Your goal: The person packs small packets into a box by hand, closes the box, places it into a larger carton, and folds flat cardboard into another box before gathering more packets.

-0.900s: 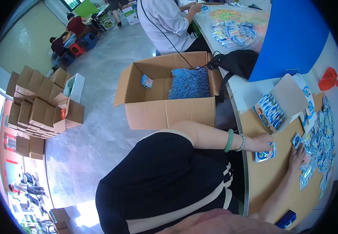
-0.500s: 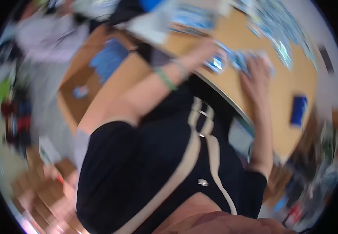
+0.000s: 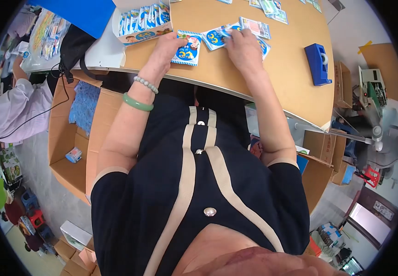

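At the table's near edge, my left hand [image 3: 166, 51] pinches the left side of a blue and white packet [image 3: 188, 48]. To its right, my right hand [image 3: 246, 50] rests over several packets, its fingers bent down onto them. One packet [image 3: 213, 38] shows left of those fingers, and another with a pinkish back [image 3: 257, 27] lies above and right of them. An open display box [image 3: 144, 33] filled with upright packets stands just beyond my left hand. Green and jade-coloured bracelets circle my left wrist.
A blue tape dispenser [image 3: 318, 64] sits on the table [image 3: 295, 87] at the right. More packets [image 3: 272, 10] lie at the far edge. A large carton [image 3: 65, 172] holding blue packets is on the left, near a person in a light shirt [image 3: 17, 110]. Cartons [image 3: 318, 184] stand at the right.
The view has swung round toward the table's right part. My right hand has come from the loose pile to packets nearer my left hand, which still holds a packet by the box.
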Action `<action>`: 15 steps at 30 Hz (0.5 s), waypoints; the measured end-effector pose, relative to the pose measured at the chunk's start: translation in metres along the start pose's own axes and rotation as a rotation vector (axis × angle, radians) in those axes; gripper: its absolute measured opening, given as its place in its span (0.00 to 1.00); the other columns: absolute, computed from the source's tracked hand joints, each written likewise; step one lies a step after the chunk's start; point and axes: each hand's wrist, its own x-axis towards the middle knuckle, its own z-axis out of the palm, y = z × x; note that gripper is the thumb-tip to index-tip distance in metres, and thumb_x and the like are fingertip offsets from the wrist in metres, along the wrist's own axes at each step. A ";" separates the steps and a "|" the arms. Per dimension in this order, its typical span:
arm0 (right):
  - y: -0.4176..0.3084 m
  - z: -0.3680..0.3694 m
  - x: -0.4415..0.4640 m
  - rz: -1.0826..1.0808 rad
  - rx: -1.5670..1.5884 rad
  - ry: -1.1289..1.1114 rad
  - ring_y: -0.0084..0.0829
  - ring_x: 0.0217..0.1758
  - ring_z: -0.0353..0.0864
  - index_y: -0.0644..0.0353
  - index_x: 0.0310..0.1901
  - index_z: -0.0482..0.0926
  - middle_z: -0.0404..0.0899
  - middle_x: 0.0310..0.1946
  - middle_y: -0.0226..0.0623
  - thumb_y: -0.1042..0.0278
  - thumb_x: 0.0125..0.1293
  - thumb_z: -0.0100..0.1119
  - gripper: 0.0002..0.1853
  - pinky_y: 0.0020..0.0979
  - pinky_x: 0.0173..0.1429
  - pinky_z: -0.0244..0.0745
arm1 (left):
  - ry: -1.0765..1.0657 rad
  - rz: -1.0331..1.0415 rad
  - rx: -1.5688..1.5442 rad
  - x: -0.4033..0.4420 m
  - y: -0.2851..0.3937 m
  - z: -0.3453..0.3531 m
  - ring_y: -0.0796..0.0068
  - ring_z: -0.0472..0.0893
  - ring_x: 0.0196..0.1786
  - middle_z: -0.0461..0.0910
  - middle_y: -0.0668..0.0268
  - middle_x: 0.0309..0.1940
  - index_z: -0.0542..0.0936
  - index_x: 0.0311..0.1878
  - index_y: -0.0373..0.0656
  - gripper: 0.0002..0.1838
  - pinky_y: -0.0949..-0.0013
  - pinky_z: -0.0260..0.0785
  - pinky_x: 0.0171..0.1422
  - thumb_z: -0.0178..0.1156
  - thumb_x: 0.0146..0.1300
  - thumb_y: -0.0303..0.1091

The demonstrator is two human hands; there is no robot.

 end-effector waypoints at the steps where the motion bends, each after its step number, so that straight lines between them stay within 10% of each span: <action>1: 0.008 -0.003 0.002 -0.005 -0.009 -0.005 0.45 0.44 0.80 0.59 0.46 0.80 0.81 0.43 0.40 0.60 0.64 0.64 0.14 0.43 0.47 0.76 | -0.012 0.006 -0.017 0.001 0.000 -0.001 0.72 0.87 0.38 0.86 0.60 0.42 0.78 0.51 0.32 0.11 0.68 0.82 0.40 0.55 0.68 0.24; 8: -0.009 -0.026 -0.007 -0.031 0.265 0.365 0.44 0.43 0.82 0.58 0.45 0.81 0.81 0.39 0.45 0.74 0.64 0.60 0.08 0.44 0.48 0.76 | -0.077 0.025 -0.126 0.000 -0.003 0.003 0.72 0.87 0.39 0.85 0.60 0.42 0.77 0.53 0.32 0.12 0.69 0.83 0.43 0.54 0.70 0.25; 11: -0.062 -0.012 -0.033 -0.129 0.253 -0.022 0.45 0.48 0.82 0.57 0.51 0.80 0.83 0.46 0.43 0.77 0.62 0.60 0.15 0.42 0.52 0.77 | -0.158 0.019 -0.219 -0.006 -0.007 0.009 0.72 0.87 0.39 0.85 0.60 0.42 0.77 0.54 0.33 0.12 0.69 0.82 0.44 0.54 0.70 0.26; 15: -0.077 -0.008 -0.039 -0.126 0.265 -0.011 0.45 0.53 0.81 0.57 0.55 0.79 0.82 0.52 0.43 0.77 0.61 0.61 0.18 0.40 0.57 0.77 | -0.103 -0.082 -0.327 -0.012 -0.002 0.012 0.74 0.85 0.38 0.85 0.61 0.41 0.78 0.52 0.33 0.11 0.69 0.81 0.44 0.56 0.69 0.25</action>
